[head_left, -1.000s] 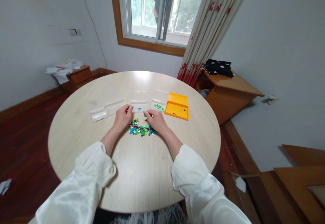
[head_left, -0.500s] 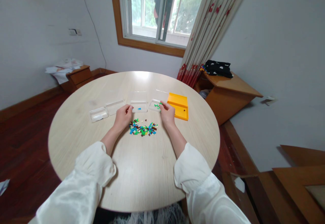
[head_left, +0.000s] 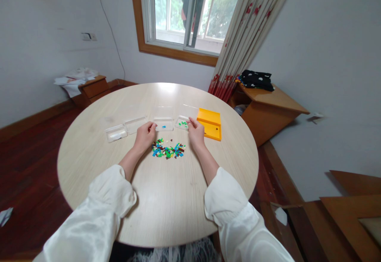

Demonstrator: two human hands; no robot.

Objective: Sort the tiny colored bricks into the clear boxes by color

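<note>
My left hand [head_left: 145, 136] is closed in a pinch at the near left corner of a clear plastic box [head_left: 168, 129] with a few blue pieces [head_left: 164, 127] in it. What its fingertips hold, if anything, is too small to make out. Closed as well, my right hand [head_left: 196, 133] has its fingertips at the right end of another clear box [head_left: 177, 125], where several green pieces [head_left: 182, 123] lie. Its grip is hidden from view. Between and below the hands spreads a pile of small coloured building bricks [head_left: 168, 152], blue, green, brown, yellow and cream.
An open yellow case [head_left: 208, 115] with a dark piece inside stands right of my right hand. Farther left is an open clear box [head_left: 116, 134] holding pale pieces. All rest on a round wooden table [head_left: 166, 198]; a cabinet [head_left: 276, 99] stands beyond its right edge.
Both hands stay almost where they were. The blue and green pieces in the two clear boxes look slightly rearranged. The whole view has shifted a little.
</note>
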